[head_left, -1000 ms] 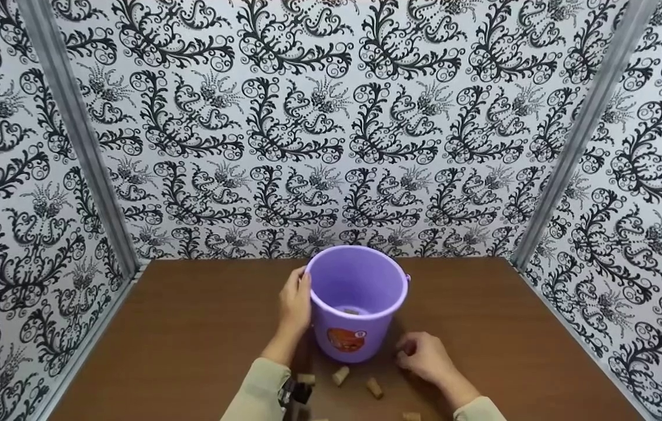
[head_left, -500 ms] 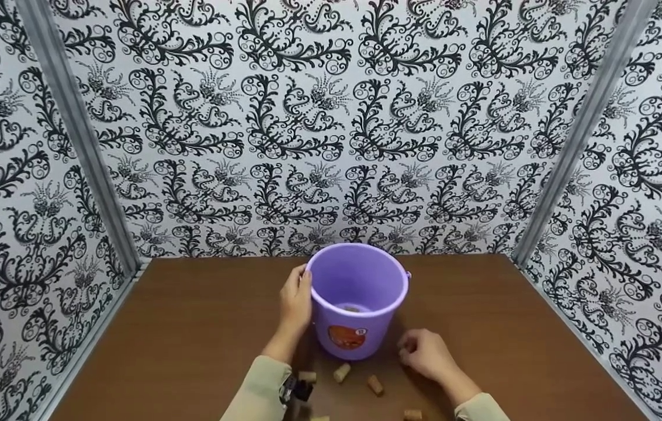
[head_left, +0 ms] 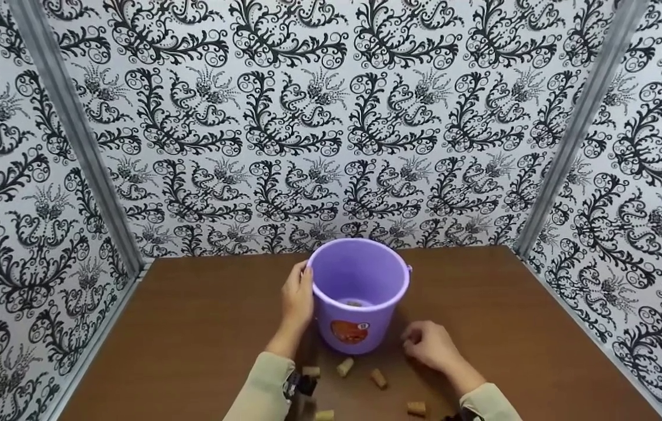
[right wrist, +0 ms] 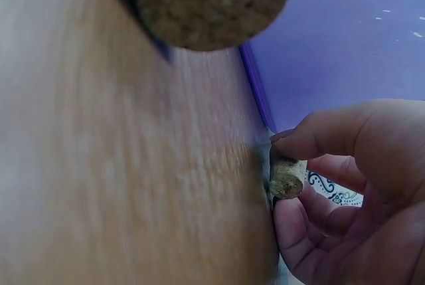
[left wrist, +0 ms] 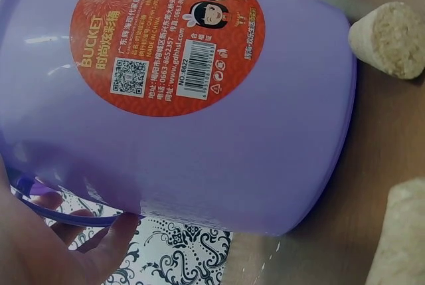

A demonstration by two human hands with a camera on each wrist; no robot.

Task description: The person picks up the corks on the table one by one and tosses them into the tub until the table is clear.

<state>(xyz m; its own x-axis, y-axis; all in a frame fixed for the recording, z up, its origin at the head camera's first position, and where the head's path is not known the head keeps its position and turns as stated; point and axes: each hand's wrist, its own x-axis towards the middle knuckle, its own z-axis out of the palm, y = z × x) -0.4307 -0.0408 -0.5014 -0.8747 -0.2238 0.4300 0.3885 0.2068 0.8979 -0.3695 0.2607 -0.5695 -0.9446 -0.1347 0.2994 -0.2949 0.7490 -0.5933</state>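
Observation:
A purple bucket (head_left: 386, 316) with a round red label stands upright on the table. My left hand (head_left: 298, 298) holds its left side at the rim, and in the left wrist view the thumb and fingers curl at the rim and handle (left wrist: 80, 218). To the right of the bucket's base, low over the table, is my right hand (head_left: 433, 346). Its thumb and fingers pinch a small cork (right wrist: 287, 182), seen in the right wrist view. Deep inside the bucket lies another cork (head_left: 354, 303).
Several corks lie in front of the bucket, among them one near its base (head_left: 345, 367), a darker cork (head_left: 378, 378) and a cork (head_left: 416, 408) by the right sleeve. Patterned walls (head_left: 331, 128) enclose the brown table (head_left: 208, 327) at the back and sides.
The head view has tipped slightly down, so the bucket, hands and corks sit a little higher in it. The left hand keeps its hold on the bucket; the right hand stays beside it.

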